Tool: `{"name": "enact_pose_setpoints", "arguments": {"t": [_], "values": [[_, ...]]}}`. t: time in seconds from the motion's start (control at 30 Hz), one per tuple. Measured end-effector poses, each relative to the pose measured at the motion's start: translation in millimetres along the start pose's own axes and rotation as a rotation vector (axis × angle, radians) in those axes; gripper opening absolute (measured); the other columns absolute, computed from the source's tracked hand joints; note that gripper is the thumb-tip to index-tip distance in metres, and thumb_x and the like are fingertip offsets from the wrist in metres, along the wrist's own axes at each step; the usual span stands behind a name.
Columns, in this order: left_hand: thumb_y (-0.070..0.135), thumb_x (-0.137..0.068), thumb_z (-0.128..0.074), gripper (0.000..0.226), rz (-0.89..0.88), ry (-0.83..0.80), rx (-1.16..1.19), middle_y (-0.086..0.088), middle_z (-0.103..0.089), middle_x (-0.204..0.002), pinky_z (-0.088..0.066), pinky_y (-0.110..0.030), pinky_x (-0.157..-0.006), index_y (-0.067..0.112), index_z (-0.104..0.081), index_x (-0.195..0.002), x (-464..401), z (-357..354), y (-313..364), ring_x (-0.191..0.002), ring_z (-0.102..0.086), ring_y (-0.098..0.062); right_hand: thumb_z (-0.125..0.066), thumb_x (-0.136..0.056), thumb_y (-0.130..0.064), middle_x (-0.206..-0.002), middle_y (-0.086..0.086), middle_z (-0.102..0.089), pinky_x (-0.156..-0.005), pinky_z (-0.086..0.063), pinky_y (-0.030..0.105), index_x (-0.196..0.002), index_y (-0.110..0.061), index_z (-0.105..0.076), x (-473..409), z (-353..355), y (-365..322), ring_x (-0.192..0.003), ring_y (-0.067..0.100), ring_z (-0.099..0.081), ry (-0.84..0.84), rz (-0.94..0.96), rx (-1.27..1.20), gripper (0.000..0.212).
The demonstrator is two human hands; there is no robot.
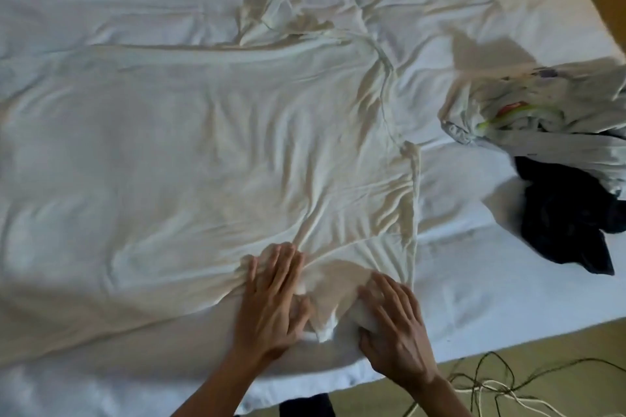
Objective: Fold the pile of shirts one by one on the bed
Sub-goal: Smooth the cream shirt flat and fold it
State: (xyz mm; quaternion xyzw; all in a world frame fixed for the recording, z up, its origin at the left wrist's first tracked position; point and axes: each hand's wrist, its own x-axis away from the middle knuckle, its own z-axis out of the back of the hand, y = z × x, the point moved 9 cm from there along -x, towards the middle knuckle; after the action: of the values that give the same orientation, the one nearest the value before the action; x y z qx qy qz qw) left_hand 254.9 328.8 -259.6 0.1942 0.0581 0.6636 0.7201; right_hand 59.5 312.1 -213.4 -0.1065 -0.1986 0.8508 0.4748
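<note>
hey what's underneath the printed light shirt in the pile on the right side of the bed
A dark garment pokes out from beneath the printed light shirt, lying on the white bed sheet. Whether more shirts sit under the pile is hidden by the crumpled fabric.

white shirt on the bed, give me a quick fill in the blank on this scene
1. The cream-white cotton shirt lies spread on the white ____.
2. Both hands, left hand and right hand, rest on the shirt's near ____.
3. The crumpled pile of unfolded shirts lies to the ____ of the spread shirt.

Missing words: bed; sleeve; right
</note>
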Motion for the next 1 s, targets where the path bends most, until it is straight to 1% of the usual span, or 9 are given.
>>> {"name": "enact_pose_setpoints", "arguments": {"t": [0.1, 0.2, 0.33, 0.47, 0.57, 0.73, 0.8, 0.93, 1.0], "values": [[0.049, -0.085, -0.052, 0.080, -0.016, 0.017, -0.058, -0.006, -0.021, -0.164, -0.020, -0.063, -0.116, 0.011, -0.033, -0.153, 0, 0, 3, -0.152, -0.016, -0.030, -0.056, -0.081, -0.011, -0.135, 0.012, -0.057, -0.096, -0.047, 0.037, -0.124, -0.010, -0.068, 5, 2, -2, -0.117, 0.028, -0.055, 0.109, -0.015, -0.042, 0.044], [0.050, -0.087, -0.047, 0.077, -0.014, 0.005, -0.084, -0.008, -0.022, -0.164, -0.020, -0.064, -0.116, 0.010, -0.034, -0.153, -1, -4, 3, -0.152, -0.017, -0.031, -0.050, -0.079, 0.001, -0.108, 0.004, -0.066, -0.076, -0.054, 0.037, -0.107, -0.008, -0.073, 5, 14, 4, -0.090, 0.025, -0.059, 0.186, -0.076, -0.090, 0.037], [0.050, -0.092, -0.043, 0.071, -0.020, 0.036, -0.076, -0.011, -0.025, -0.162, -0.023, -0.067, -0.113, 0.013, -0.037, -0.152, -1, -8, 1, -0.150, -0.021, -0.033, -0.042, -0.068, 0.005, -0.076, -0.004, -0.058, -0.059, -0.043, 0.032, -0.071, -0.013, -0.065, 12, 36, 9, -0.068, 0.023, -0.052, 0.230, -0.112, -0.034, 0.030], [0.049, -0.084, -0.049, 0.071, -0.034, 0.074, -0.100, -0.014, -0.032, -0.159, -0.019, -0.071, -0.111, 0.017, -0.047, -0.147, -1, -4, 5, -0.147, -0.029, -0.034, -0.050, -0.054, -0.026, -0.079, -0.014, -0.057, -0.063, -0.038, 0.032, -0.074, -0.024, -0.059, 12, 36, 17, -0.076, 0.017, -0.052, -0.002, -0.135, -0.043, 0.022], [0.043, -0.087, -0.045, 0.065, -0.050, 0.125, -0.022, -0.013, -0.035, -0.158, -0.019, -0.070, -0.112, 0.016, -0.049, -0.145, -10, 2, 22, -0.146, -0.032, -0.033, -0.052, -0.064, -0.041, -0.092, -0.011, -0.060, -0.069, -0.036, 0.034, -0.090, -0.023, -0.065, -26, 58, 38, -0.083, 0.014, -0.049, 0.074, -0.203, -0.126, 0.034], [0.047, -0.090, -0.044, 0.064, -0.099, 0.018, 0.058, -0.002, -0.023, -0.164, -0.016, -0.064, -0.115, 0.026, -0.042, -0.150, -20, -14, 58, -0.151, -0.021, -0.028, -0.051, -0.092, -0.046, -0.125, 0.012, -0.057, -0.097, -0.040, 0.039, -0.130, -0.012, -0.054, -114, 56, 140, -0.118, 0.032, -0.051, 0.224, -0.889, -0.262, 0.051], [0.049, -0.090, -0.044, 0.064, -0.073, 0.005, 0.043, -0.002, -0.024, -0.163, -0.016, -0.064, -0.116, 0.027, -0.042, -0.150, -19, -15, 57, -0.151, -0.021, -0.029, -0.055, -0.092, -0.047, -0.125, 0.012, -0.060, -0.093, -0.042, 0.038, -0.126, -0.013, -0.057, -139, 47, 165, -0.119, 0.032, -0.053, 0.134, -1.032, -0.288, 0.048], [0.049, -0.091, -0.044, 0.064, -0.080, -0.004, 0.010, -0.001, -0.024, -0.164, -0.020, -0.065, -0.115, 0.027, -0.041, -0.151, -17, -17, 57, -0.151, -0.020, -0.029, -0.054, -0.084, -0.022, -0.090, 0.008, -0.066, -0.069, -0.044, 0.032, -0.083, -0.019, -0.064, -157, 60, 184, -0.090, 0.032, -0.062, 0.159, -1.041, -0.262, 0.010], [0.050, -0.091, -0.044, 0.065, -0.073, -0.002, 0.010, 0.000, -0.023, -0.164, -0.019, -0.064, -0.116, 0.028, -0.040, -0.151, -17, -17, 57, -0.152, -0.018, -0.028, -0.054, -0.090, -0.018, -0.105, 0.012, -0.067, -0.074, -0.041, 0.034, -0.098, -0.014, -0.065, -152, 59, 185, -0.097, 0.032, -0.058, 0.214, -1.027, -0.190, 0.014]]}}
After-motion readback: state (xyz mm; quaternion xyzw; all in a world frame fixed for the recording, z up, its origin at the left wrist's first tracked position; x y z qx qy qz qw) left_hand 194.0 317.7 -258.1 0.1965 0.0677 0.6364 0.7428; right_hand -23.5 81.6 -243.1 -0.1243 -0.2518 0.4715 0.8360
